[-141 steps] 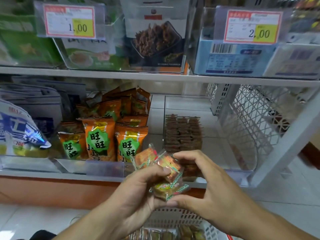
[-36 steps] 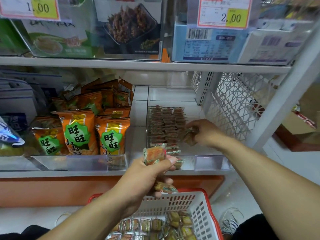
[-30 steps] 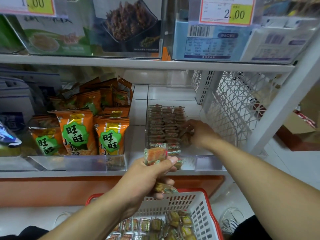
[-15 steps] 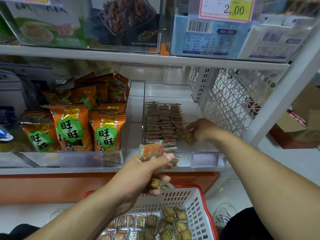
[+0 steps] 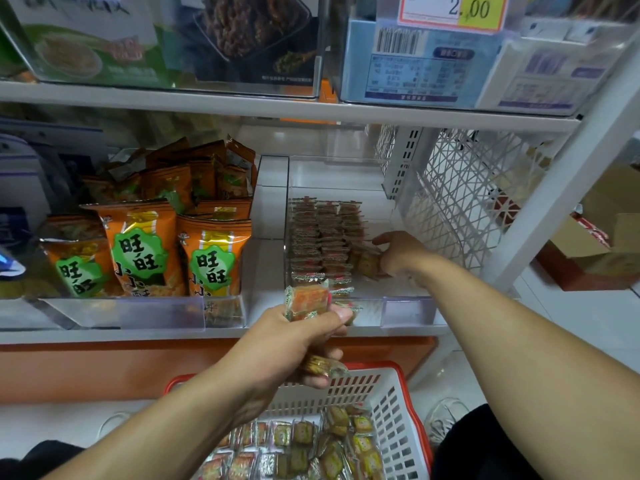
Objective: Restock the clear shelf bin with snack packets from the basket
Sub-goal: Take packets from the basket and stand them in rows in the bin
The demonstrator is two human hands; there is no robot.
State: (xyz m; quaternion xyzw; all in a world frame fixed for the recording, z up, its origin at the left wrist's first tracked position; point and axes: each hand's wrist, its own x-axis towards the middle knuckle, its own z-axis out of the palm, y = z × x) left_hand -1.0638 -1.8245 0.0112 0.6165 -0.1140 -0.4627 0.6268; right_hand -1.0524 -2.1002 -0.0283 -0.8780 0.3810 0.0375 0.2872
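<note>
At the bottom of the frame, right of centre, the white basket (image 5: 391,410) with its red rim sits below you, and loose snack packets (image 5: 304,441) lie across its floor in a jumble. Just above it, near the middle of the frame, your left hand (image 5: 294,344) is clenched around a small bundle of packets: an orange packet (image 5: 306,301) sticks up above your thumb and forefinger, and another packet (image 5: 320,365) pokes out beneath your curled fingers, over the far rim of the basket. The hand hangs in front of the shelf edge, apart from the bin.

Beyond it, centre right, the clear shelf bin (image 5: 405,310) stands on the lower shelf. Inside, rows of stacked packets (image 5: 323,240) fill its left part, packed edge-on in about three columns running toward the back; the right part of the bin floor is bare. Your right hand (image 5: 398,252) reaches into the bin from the right, with its fingers pinched on a yellowish packet (image 5: 367,263) held against the right side of the rows, near their front end.

To the left of the bin, in the middle left of the frame, orange snack bags (image 5: 214,251) with green labels stand upright in a neighbouring clear tray. A white lattice side panel (image 5: 464,202) closes the shelf on the right. Farthest off, along the top of the frame, the upper shelf carries clear bins of boxed goods, and a price tag (image 5: 453,10) at upper right reads 2.00.
</note>
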